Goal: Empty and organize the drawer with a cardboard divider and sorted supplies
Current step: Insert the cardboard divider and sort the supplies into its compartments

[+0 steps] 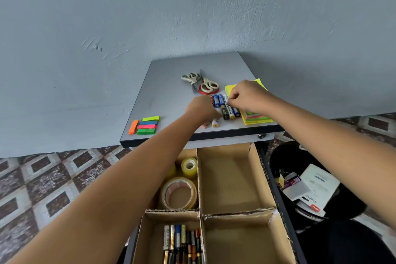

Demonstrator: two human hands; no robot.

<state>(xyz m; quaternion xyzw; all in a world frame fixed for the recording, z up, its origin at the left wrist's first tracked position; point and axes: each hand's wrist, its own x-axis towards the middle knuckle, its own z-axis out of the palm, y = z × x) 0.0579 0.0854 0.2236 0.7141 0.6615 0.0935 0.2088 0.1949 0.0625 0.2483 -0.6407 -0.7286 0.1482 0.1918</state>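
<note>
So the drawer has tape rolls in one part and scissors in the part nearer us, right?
Not quite. The tape rolls do sit in one part of the cardboard divider, but the nearer part holds batteries, not scissors. The head view shows the scissors lying up on the tabletop.

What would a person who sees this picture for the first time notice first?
The left hand and right hand meet over loose batteries on the desk top; the right hand seems to pinch one. Below them, the cardboard divider holds tape rolls in its far left compartment and sorted batteries in its near left one.
</note>
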